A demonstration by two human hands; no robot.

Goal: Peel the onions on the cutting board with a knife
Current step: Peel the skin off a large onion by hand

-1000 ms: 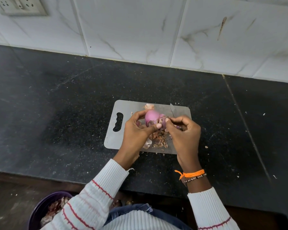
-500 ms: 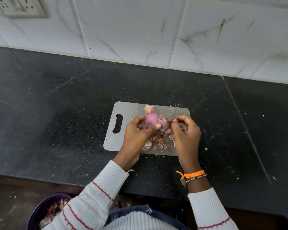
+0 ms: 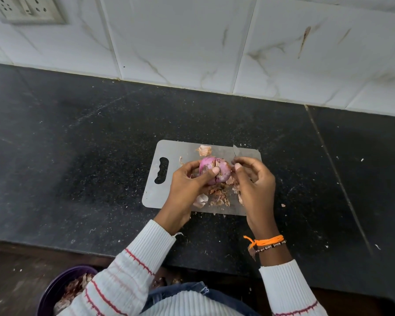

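One onion (image 3: 214, 169) in left hand (image 3: 187, 185) grip, right hand (image 3: 253, 181) pinching knife (image 3: 236, 150).

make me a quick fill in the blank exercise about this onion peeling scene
1. The left hand grips a purple ____.
2. The cutting board lies on a ____ countertop.
3. The right hand wears an ____ wrist thread.
4. Onion skins lie on the board, below the ____.

Missing words: onion; black; orange; onion
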